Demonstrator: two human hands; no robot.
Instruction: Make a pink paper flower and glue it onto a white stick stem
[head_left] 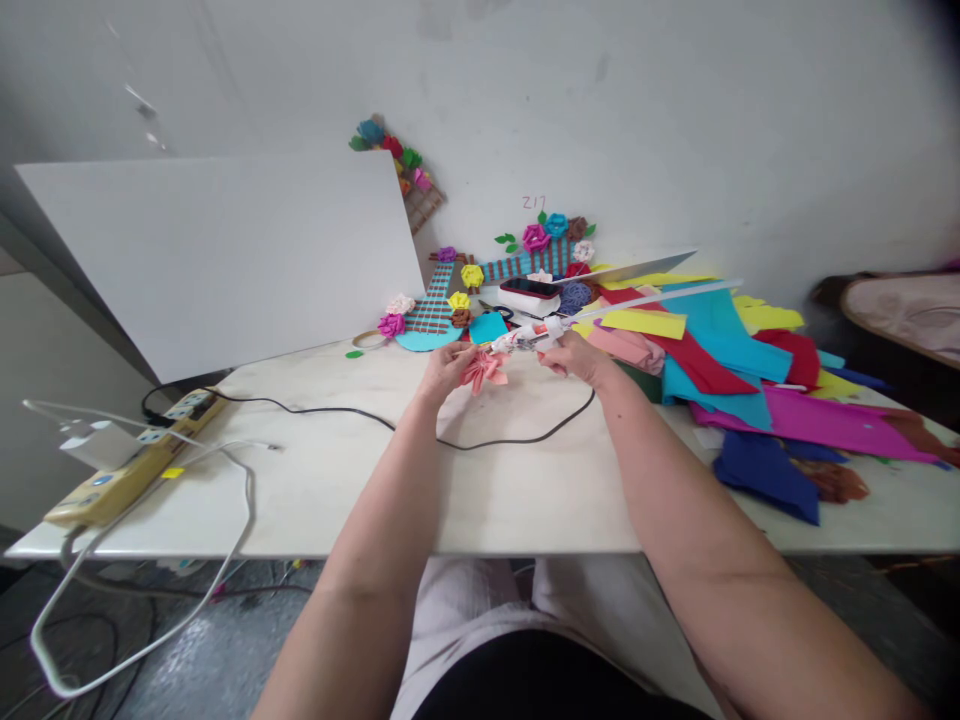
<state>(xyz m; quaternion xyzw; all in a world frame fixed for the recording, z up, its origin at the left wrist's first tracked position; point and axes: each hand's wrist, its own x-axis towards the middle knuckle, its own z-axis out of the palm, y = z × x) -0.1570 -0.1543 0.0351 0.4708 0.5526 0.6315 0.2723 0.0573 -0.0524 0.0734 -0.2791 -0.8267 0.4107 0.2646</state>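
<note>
A pink paper flower [486,370] with loose petals is pinched in my left hand [448,368], over the middle of the white table. My right hand [570,358] is wrapped round a white glue gun [534,335], its nozzle pointing left to the flower's upper edge. A long clear glue stick [652,299] sticks out of the gun's back toward the upper right. From the gun a black cord [495,441] curves across the table to the left. Whether nozzle and paper touch is too small to tell.
A yellow power strip [135,460] with white cables lies at the left. Behind it leans a white board [225,260]. Decorated cardboard pieces [435,300] with paper flowers, scissors [498,312] and a phone [529,288] are at the back. Coloured paper [720,340] is piled right.
</note>
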